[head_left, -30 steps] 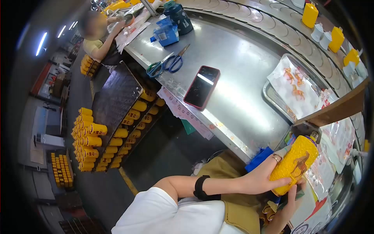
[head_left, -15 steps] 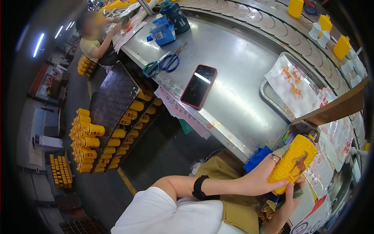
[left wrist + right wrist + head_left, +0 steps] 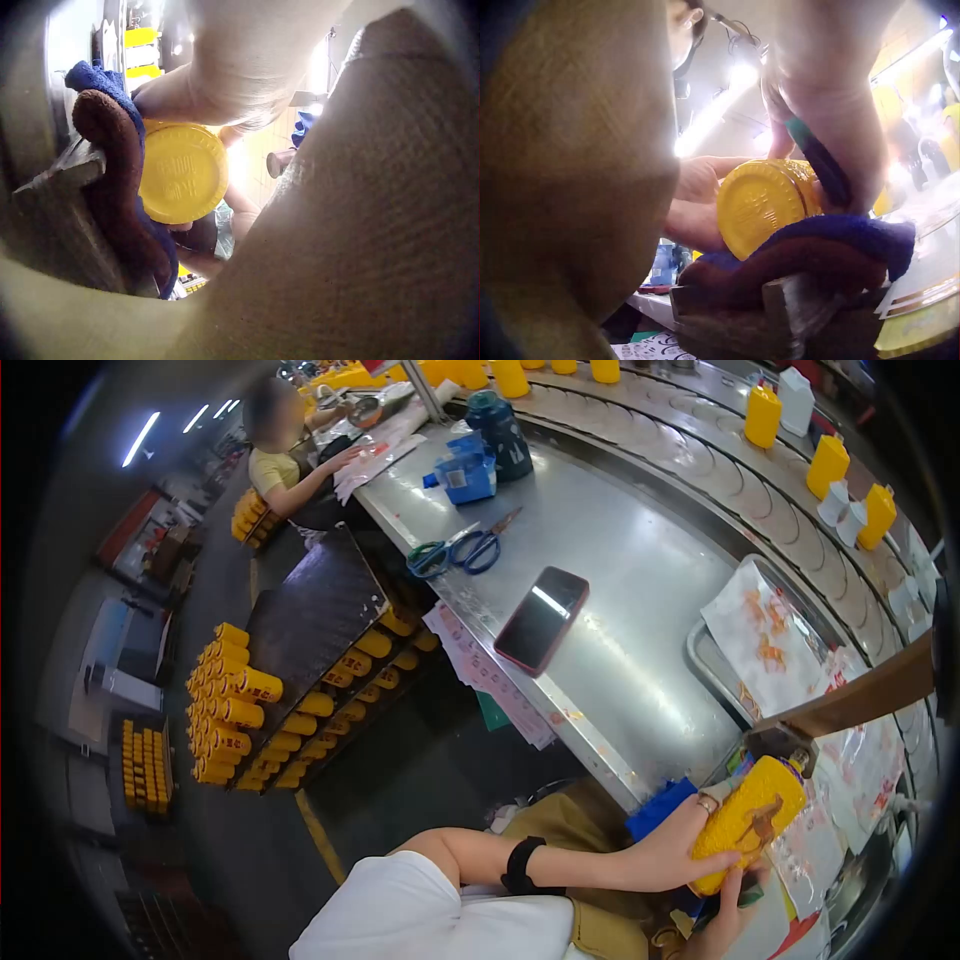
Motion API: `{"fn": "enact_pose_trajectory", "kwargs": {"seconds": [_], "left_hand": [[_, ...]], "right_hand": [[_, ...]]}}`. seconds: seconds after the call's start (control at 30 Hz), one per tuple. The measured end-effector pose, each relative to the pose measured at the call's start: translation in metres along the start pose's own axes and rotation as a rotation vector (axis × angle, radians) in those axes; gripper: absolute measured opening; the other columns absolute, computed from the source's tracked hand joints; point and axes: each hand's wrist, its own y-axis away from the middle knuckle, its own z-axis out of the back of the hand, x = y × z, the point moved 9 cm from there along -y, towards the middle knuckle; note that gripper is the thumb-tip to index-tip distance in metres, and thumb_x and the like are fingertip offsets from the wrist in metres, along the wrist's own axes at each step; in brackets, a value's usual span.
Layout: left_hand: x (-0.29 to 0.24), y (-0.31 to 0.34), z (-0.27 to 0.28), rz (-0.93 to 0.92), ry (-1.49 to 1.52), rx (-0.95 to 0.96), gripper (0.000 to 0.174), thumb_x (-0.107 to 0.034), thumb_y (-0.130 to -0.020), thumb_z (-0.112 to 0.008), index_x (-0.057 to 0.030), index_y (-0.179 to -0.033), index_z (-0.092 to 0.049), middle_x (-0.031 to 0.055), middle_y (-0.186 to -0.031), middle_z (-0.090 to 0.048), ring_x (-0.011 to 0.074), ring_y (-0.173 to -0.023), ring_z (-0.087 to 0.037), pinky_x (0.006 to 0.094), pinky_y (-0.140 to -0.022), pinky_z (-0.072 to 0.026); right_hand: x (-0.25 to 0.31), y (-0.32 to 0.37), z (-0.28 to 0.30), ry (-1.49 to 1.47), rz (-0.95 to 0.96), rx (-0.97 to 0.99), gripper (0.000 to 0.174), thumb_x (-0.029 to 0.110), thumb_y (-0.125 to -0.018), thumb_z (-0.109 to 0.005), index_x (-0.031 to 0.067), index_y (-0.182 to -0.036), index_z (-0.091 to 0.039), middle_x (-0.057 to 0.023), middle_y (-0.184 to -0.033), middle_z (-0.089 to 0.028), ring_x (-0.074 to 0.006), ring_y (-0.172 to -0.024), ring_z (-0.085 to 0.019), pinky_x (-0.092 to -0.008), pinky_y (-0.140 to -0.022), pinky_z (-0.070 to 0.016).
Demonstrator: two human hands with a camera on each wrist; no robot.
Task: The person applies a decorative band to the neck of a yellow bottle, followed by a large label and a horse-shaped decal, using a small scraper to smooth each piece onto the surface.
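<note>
A yellow textured bottle (image 3: 757, 815) with a brown animal figure on its side lies tilted, its neck at a metal fitting (image 3: 783, 744) on a brown arm. My left hand (image 3: 665, 848) holds the bottle from the left, thumb across its lower side. Below it, my right hand (image 3: 735, 912) has its fingers round the lower end, partly hidden. In the left wrist view the round bottle base (image 3: 184, 174) shows beside a blue and brown cloth (image 3: 112, 142). The right wrist view has the base (image 3: 757, 210) between both hands, above the cloth (image 3: 832, 244).
On the metal table (image 3: 640, 590) are a phone (image 3: 543, 621), scissors (image 3: 475, 550), a blue box (image 3: 467, 472) and a dark flask (image 3: 500, 435). A tray (image 3: 703, 665) holds orange figures on paper. Yellow bottles stand on a conveyor (image 3: 700, 460) and a rack (image 3: 310, 610). Another person (image 3: 285, 470) sits far left.
The head view has shifted, so the table items appear lower and more of the conveyor shows. Both hands remain on the bottle. The other person's near hand has lowered to the table.
</note>
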Motion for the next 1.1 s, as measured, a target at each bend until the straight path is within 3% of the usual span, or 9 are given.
{"fn": "enact_pose_trajectory", "kwargs": {"seconds": [0.1,0.13,0.23,0.37,0.43,0.67,0.73,0.93,1.1], "left_hand": [[-0.016,0.001,0.003,-0.045,0.166,-0.015,0.084,-0.022,-0.097,-0.07,0.0086,-0.157,-0.02,0.02,-0.149,-0.04,0.0277,-0.141,-0.037,0.0382,-0.119,-0.0273],[-0.022,-0.001,0.003,0.007,0.254,0.043,0.079,-0.02,-0.1,-0.066,0.0088,-0.157,-0.019,0.0192,-0.15,-0.039,0.0242,-0.142,-0.037,0.0367,-0.119,-0.0285],[-0.012,-0.003,0.007,0.065,0.384,-0.018,0.078,-0.017,-0.101,-0.065,0.0086,-0.157,-0.017,0.0182,-0.152,-0.039,0.0213,-0.142,-0.037,0.0354,-0.119,-0.0299],[-0.004,-0.003,0.004,0.057,0.392,0.009,0.077,-0.015,-0.102,-0.064,0.0088,-0.157,-0.017,0.0176,-0.151,-0.04,0.0199,-0.142,-0.037,0.0349,-0.119,-0.0305],[-0.006,0.0,-0.003,0.059,0.35,0.064,0.079,-0.017,-0.1,-0.065,0.0093,-0.157,-0.017,0.0188,-0.15,-0.04,0.0222,-0.143,-0.037,0.036,-0.119,-0.0305],[-0.003,-0.001,-0.004,0.081,-0.006,0.041,0.093,-0.029,-0.091,-0.075,0.0095,-0.156,-0.02,0.0243,-0.149,-0.039,0.0323,-0.14,-0.04,0.0398,-0.119,-0.0303],[0.006,0.002,-0.001,0.057,-0.155,-0.075,0.092,-0.033,-0.09,-0.074,0.0097,-0.154,-0.024,0.0262,-0.145,-0.041,0.0363,-0.135,-0.043,0.042,-0.117,-0.0315],[0.011,0.005,-0.005,0.035,-0.192,-0.099,0.088,-0.035,-0.092,-0.071,0.0098,-0.153,-0.026,0.0255,-0.135,-0.046,0.0373,-0.127,-0.045,0.0434,-0.114,-0.0335],[-0.002,0.005,0.0,0.032,-0.132,-0.1,0.086,-0.033,-0.093,-0.072,0.0079,-0.154,-0.027,0.0221,-0.135,-0.046,0.0344,-0.128,-0.044,0.0418,-0.115,-0.0317]], "right_hand": [[-0.001,-0.003,0.002,0.031,0.031,0.034,0.039,0.01,-0.103,-0.06,-0.0045,-0.138,-0.051,-0.0147,-0.131,-0.058,-0.0228,-0.115,-0.056,-0.0358,-0.099,-0.0471],[-0.005,-0.004,0.005,0.008,0.045,0.045,0.038,0.011,-0.103,-0.06,-0.0047,-0.137,-0.052,-0.0149,-0.131,-0.058,-0.0233,-0.115,-0.056,-0.0359,-0.099,-0.0474],[-0.012,-0.008,0.007,-0.101,0.07,0.076,0.037,0.012,-0.103,-0.059,-0.0051,-0.136,-0.053,-0.0151,-0.131,-0.058,-0.0237,-0.115,-0.057,-0.0359,-0.099,-0.0473],[-0.006,-0.001,0.004,-0.094,0.006,0.058,0.037,0.013,-0.104,-0.059,-0.0046,-0.135,-0.053,-0.0152,-0.13,-0.058,-0.024,-0.114,-0.057,-0.0357,-0.098,-0.0473],[-0.003,-0.005,0.007,-0.018,0.099,0.075,0.037,0.014,-0.104,-0.059,-0.0038,-0.135,-0.053,-0.0147,-0.129,-0.058,-0.0236,-0.112,-0.057,-0.0354,-0.097,-0.0473],[-0.01,-0.007,0.012,-0.027,0.086,0.055,0.037,0.016,-0.105,-0.06,-0.0044,-0.135,-0.054,-0.0135,-0.127,-0.059,-0.0222,-0.111,-0.056,-0.0345,-0.098,-0.046],[-0.012,-0.009,0.014,-0.016,0.079,0.035,0.037,0.016,-0.105,-0.06,-0.0048,-0.135,-0.054,-0.0132,-0.127,-0.059,-0.0219,-0.111,-0.056,-0.0344,-0.098,-0.0457],[-0.01,-0.006,0.012,-0.048,0.096,0.021,0.037,0.017,-0.105,-0.06,-0.0047,-0.134,-0.055,-0.0126,-0.125,-0.06,-0.0211,-0.111,-0.055,-0.0338,-0.098,-0.0453],[-0.01,-0.008,0.012,0.003,0.103,0.018,0.035,0.016,-0.105,-0.06,-0.0042,-0.133,-0.055,-0.0124,-0.124,-0.06,-0.0211,-0.11,-0.055,-0.0337,-0.098,-0.0454]]}}
